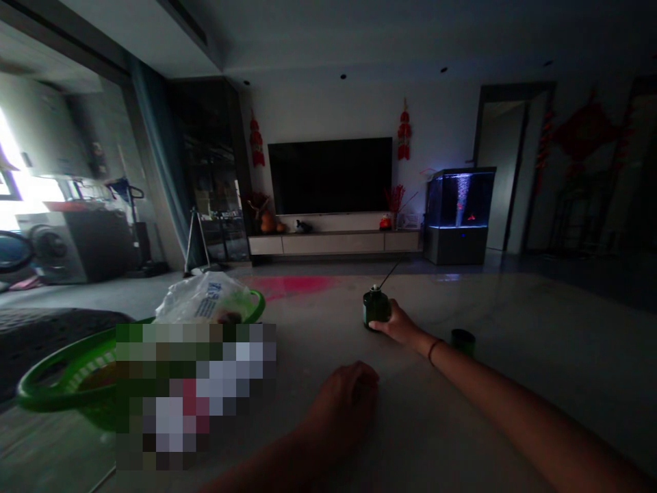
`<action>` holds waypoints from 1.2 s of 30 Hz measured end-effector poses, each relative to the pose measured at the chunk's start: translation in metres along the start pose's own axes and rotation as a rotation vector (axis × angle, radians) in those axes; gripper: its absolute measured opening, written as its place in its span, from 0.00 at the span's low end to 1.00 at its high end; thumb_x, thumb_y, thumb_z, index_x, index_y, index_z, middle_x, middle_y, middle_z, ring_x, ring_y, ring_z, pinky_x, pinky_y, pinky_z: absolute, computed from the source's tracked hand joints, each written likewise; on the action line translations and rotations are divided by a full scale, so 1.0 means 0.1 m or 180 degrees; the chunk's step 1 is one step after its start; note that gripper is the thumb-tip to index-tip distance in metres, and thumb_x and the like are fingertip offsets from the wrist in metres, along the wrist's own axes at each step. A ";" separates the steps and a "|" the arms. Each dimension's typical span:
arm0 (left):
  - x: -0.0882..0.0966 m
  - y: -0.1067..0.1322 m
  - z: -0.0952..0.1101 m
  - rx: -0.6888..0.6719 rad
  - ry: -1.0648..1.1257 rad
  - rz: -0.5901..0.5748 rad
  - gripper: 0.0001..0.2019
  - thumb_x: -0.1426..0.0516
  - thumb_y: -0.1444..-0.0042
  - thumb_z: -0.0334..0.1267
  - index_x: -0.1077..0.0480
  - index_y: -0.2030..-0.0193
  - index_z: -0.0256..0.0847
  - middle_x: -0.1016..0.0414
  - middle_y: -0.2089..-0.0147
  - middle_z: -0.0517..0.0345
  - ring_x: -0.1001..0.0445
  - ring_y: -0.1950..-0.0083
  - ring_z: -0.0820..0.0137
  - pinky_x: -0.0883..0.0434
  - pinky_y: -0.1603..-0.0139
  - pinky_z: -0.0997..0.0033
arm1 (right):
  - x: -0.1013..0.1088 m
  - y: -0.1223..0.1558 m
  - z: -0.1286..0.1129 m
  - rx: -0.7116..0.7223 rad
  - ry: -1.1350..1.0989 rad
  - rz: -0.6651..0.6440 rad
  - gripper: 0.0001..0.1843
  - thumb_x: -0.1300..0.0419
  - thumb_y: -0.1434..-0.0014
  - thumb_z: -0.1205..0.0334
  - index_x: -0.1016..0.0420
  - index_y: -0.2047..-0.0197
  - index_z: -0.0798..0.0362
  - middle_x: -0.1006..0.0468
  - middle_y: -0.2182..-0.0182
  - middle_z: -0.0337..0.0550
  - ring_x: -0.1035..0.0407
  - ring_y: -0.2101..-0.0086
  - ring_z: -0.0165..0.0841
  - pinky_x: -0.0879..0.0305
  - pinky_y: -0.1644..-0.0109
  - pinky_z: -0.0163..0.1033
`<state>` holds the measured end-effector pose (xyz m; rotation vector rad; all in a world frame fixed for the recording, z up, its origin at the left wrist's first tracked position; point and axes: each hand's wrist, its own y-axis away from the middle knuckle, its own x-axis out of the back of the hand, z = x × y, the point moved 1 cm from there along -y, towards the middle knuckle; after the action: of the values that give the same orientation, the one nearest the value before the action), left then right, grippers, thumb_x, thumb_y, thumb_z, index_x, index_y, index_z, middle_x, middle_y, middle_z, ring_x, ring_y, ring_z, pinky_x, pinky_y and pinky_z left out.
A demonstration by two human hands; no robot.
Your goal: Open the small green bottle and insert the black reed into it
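Observation:
My right hand (400, 326) reaches forward over the grey table (462, 424) and is closed around a small dark green bottle (374, 307) with a thin stick rising from its neck. A thin band sits on that wrist. A small dark green cap (462, 340) stands on the table just right of the wrist. My left hand (345, 397) rests on the table nearer to me, fingers curled into a loose fist, with nothing visible in it. The room is dim.
A green plastic basket (56, 383) holding a white plastic bag (205, 301) sits at the left, partly behind a blurred patch. Beyond the table are a wall television (330, 175), a low cabinet (333, 242), a lit aquarium (459, 205) and a washing machine (56, 248).

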<state>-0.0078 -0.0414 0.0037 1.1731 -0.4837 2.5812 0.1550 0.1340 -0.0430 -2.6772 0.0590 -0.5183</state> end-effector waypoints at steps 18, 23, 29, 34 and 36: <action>-0.01 -0.02 -0.03 0.0011 -0.0007 -0.0003 0.09 0.51 0.48 0.35 0.35 0.60 0.41 0.28 0.60 0.57 0.31 0.60 0.71 0.36 0.59 0.73 | 0.00 0.06 -0.09 0.0109 -0.0029 -0.0249 0.30 0.36 0.67 0.64 0.42 0.59 0.55 0.30 0.63 0.44 0.34 0.61 0.38 0.38 0.57 0.42; 0.00 0.00 -0.01 -0.0005 0.0015 0.0041 0.09 0.51 0.48 0.35 0.36 0.59 0.41 0.28 0.60 0.57 0.30 0.59 0.70 0.36 0.58 0.72 | 0.03 0.06 -0.08 0.0382 0.0448 -0.0154 0.31 0.34 0.66 0.59 0.41 0.58 0.54 0.31 0.60 0.46 0.35 0.59 0.38 0.39 0.56 0.43; 0.00 -0.02 0.00 -0.0013 0.0000 0.0011 0.09 0.52 0.47 0.36 0.35 0.60 0.41 0.28 0.60 0.56 0.30 0.59 0.70 0.36 0.59 0.73 | 0.01 0.05 -0.05 0.0311 0.0325 -0.0332 0.30 0.36 0.62 0.63 0.44 0.56 0.54 0.31 0.59 0.46 0.34 0.59 0.35 0.40 0.55 0.41; 0.00 -0.01 -0.01 -0.0012 -0.0004 0.0038 0.08 0.51 0.48 0.35 0.35 0.61 0.41 0.28 0.61 0.58 0.30 0.60 0.71 0.36 0.59 0.74 | 0.02 0.10 -0.13 0.0353 0.0576 -0.0272 0.33 0.36 0.62 0.59 0.45 0.53 0.54 0.32 0.59 0.46 0.35 0.58 0.36 0.40 0.55 0.41; -0.01 -0.01 -0.02 -0.0037 -0.0009 0.0027 0.08 0.51 0.48 0.35 0.35 0.61 0.41 0.27 0.61 0.58 0.30 0.61 0.71 0.36 0.60 0.74 | 0.03 0.12 -0.15 0.0364 0.0743 -0.0272 0.35 0.36 0.61 0.58 0.47 0.51 0.53 0.31 0.58 0.46 0.34 0.58 0.37 0.39 0.56 0.41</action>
<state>-0.0083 -0.0401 0.0025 1.1736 -0.5046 2.5808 0.1531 0.1172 -0.0335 -2.5053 -0.0180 -0.8338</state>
